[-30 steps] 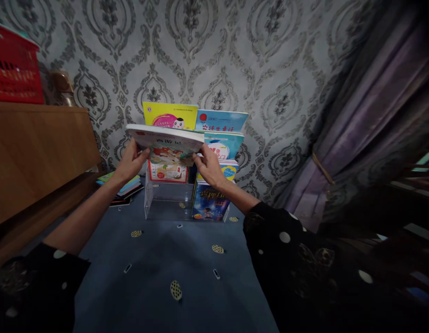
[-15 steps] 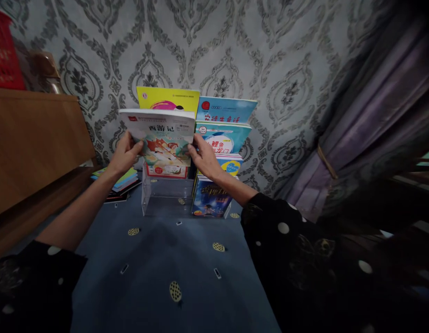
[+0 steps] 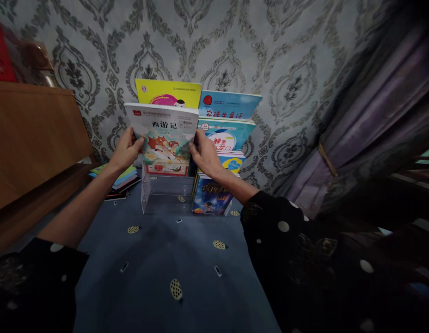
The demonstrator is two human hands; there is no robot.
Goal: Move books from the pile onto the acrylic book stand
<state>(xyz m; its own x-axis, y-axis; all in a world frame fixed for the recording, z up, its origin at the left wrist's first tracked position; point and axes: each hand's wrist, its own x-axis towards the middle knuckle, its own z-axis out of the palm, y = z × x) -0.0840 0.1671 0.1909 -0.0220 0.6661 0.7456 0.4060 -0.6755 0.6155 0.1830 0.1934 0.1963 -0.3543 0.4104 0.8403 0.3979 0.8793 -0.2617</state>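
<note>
A pale-covered book [image 3: 166, 134] with a painted picture is held upright by its two side edges. My left hand [image 3: 126, 148] grips its left edge, thumb on the front cover. On the right edge, my right hand [image 3: 205, 152] is closed the same way. The book is in front of a yellow book [image 3: 169, 90] in the left column of a clear tiered rack [image 3: 166, 203]. Part of a red-bordered book [image 3: 168, 169] shows beneath it. To the right, a blue book [image 3: 231, 104], a teal book [image 3: 242, 129] and a dark blue book [image 3: 211, 196] stand in steps.
A small stack of books [image 3: 120, 178] lies left of the rack on the blue patterned cloth [image 3: 148, 277]. Farther left stands a wooden cabinet [image 3: 37, 138] with a red basket [image 3: 1, 51] on it. Patterned wallpaper is behind, and a purple curtain [image 3: 356, 106] hangs at right.
The pale book, still in both hands, has shifted slightly right relative to the yellow book behind it. The whole view has also moved a little.
</note>
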